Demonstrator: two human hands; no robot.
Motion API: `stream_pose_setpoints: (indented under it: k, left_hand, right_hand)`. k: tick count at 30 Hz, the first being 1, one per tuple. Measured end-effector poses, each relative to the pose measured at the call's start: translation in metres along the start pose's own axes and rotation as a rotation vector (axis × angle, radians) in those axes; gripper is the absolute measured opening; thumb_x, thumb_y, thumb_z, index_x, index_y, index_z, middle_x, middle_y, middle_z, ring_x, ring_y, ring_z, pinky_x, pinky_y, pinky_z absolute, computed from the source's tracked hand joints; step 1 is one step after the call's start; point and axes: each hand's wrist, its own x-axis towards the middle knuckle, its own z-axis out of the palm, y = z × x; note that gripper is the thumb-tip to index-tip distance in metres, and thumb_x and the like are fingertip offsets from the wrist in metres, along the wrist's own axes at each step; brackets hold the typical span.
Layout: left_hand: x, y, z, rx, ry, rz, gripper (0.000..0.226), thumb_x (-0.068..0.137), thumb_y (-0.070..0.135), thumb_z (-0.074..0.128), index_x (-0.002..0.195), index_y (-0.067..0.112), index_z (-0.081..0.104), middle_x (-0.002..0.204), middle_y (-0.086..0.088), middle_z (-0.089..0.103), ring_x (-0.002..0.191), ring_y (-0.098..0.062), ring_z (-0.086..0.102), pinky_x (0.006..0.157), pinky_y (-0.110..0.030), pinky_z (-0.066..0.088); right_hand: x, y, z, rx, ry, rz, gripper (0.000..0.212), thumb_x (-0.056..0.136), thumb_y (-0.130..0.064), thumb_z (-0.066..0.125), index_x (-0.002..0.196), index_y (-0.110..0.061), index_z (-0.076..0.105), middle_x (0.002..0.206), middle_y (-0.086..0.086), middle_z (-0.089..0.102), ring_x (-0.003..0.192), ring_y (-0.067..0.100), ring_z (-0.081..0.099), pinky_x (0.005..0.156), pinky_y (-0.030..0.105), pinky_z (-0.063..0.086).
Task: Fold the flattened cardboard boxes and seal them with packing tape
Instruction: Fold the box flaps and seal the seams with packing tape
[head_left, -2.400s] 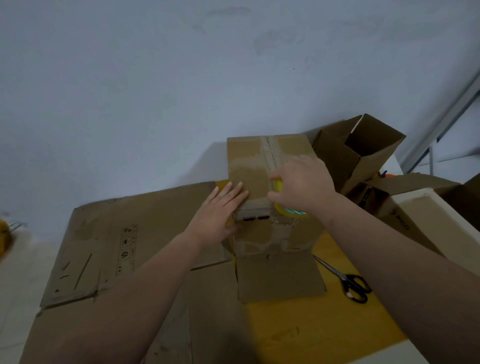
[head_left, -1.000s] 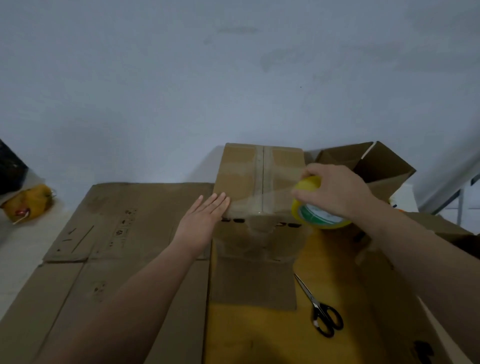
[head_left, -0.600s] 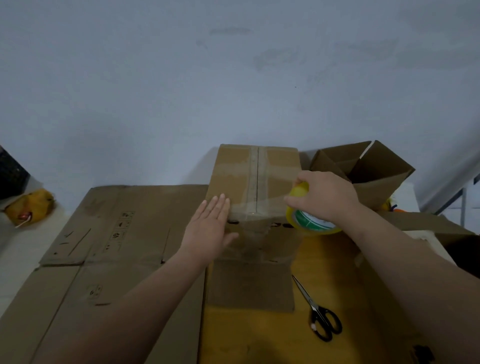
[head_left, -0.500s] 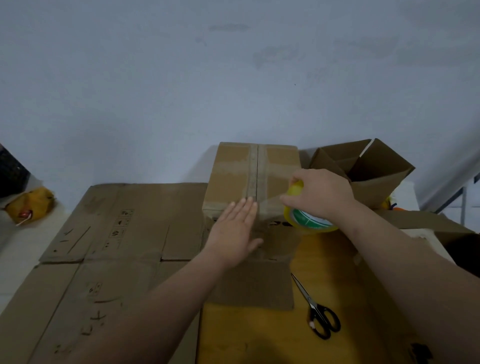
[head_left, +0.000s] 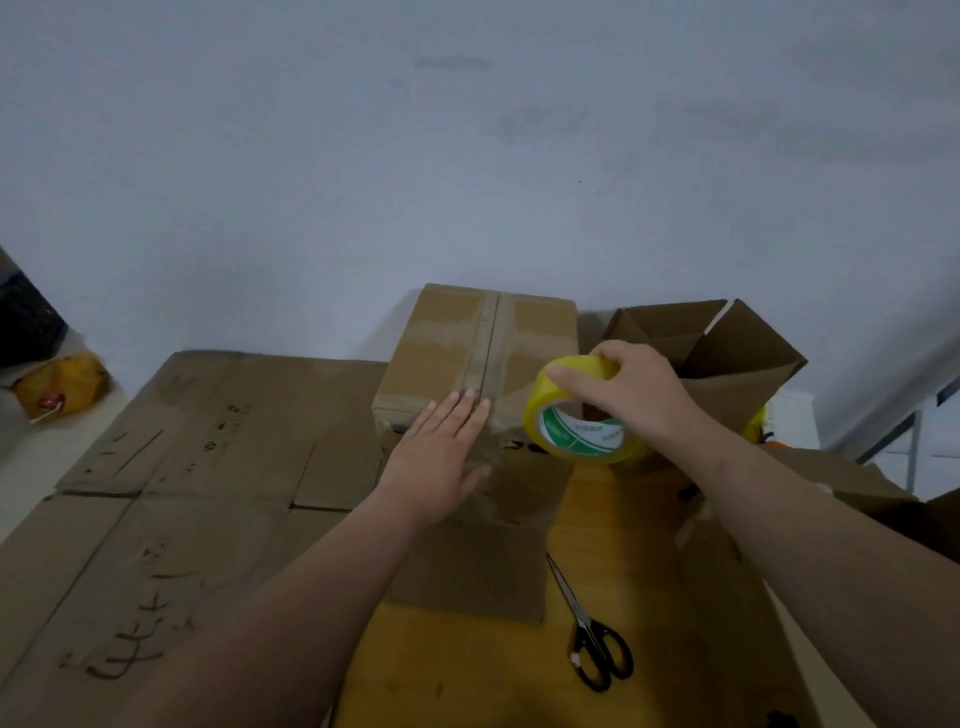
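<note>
Left hand lies flat, fingers straight, pressing tape onto the near top edge of the box, which stands mid-desk. Right hand grips the roll round its rim at the box's 3 o'clock, and a strip seems to be stretched between them. The box looks light and hollow, and its panels would dent, so brace it at the edges. The film is thin and clingy, so keep it taut. Scissors wait at 5 o'clock.

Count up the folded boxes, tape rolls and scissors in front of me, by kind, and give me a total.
Folded boxes: 2, the taped box and the open box
Tape roll: 1
Scissors: 1
Total: 4
</note>
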Motion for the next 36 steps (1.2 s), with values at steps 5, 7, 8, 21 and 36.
stream_pose_setpoints:
  k: [5, 7, 8, 21, 36]
  left_hand:
    - [0.001, 0.002, 0.001, -0.002, -0.002, -0.038, 0.071, 0.099, 0.045, 0.04, 0.153, 0.024, 0.0, 0.161, 0.002, -0.005, 0.148, -0.013, -0.005, 0.117, -0.029, -0.007]
    - [0.001, 0.002, 0.001, 0.014, -0.005, -0.042, 0.072, 0.099, 0.041, 0.043, 0.153, 0.024, -0.001, 0.161, 0.003, -0.004, 0.148, -0.013, -0.005, 0.117, -0.028, -0.007]
    - [0.001, 0.002, 0.0, 0.027, -0.011, -0.04, 0.073, 0.099, 0.038, 0.045, 0.153, 0.024, -0.002, 0.161, 0.004, -0.004, 0.148, -0.012, -0.005, 0.117, -0.028, -0.006]
    - [-0.005, 0.009, -0.005, 0.073, -0.031, -0.064, 0.074, 0.099, 0.031, 0.046, 0.153, 0.026, -0.003, 0.161, 0.006, -0.006, 0.147, -0.01, -0.006, 0.114, -0.025, -0.011]
    - [0.019, 0.096, -0.002, 0.06, -0.113, -0.038, 0.072, 0.099, 0.047, 0.036, 0.153, 0.018, -0.003, 0.161, -0.002, -0.005, 0.148, -0.015, -0.006, 0.113, -0.032, -0.013]
  right_hand:
    - [0.008, -0.003, 0.007, 0.122, 0.039, 0.022, 0.059, 0.087, -0.057, 0.058, 0.068, -0.002, 0.052, 0.066, 0.02, 0.041, 0.06, 0.026, 0.047, 0.061, 0.037, 0.037]
    - [0.014, -0.01, 0.0, 0.141, 0.01, 0.047, 0.06, 0.088, -0.059, 0.055, 0.056, -0.013, 0.035, 0.055, 0.007, 0.027, 0.049, 0.018, 0.032, 0.056, 0.031, 0.028]
    - [0.017, -0.013, -0.006, 0.088, -0.018, 0.055, 0.062, 0.088, -0.06, 0.054, 0.054, -0.015, 0.03, 0.052, 0.002, 0.024, 0.046, 0.016, 0.028, 0.053, 0.03, 0.026]
    - [0.013, 0.045, 0.0, -0.477, -0.168, 0.216, 0.063, 0.079, -0.073, 0.055, 0.059, -0.015, 0.04, 0.053, -0.002, 0.038, 0.047, 0.015, 0.041, 0.045, 0.026, 0.032]
    - [0.023, 0.062, 0.022, -0.533, -0.311, 0.159, 0.054, 0.092, -0.066, 0.039, 0.1, -0.021, 0.069, 0.086, -0.002, 0.065, 0.078, 0.014, 0.061, 0.058, 0.028, 0.045]
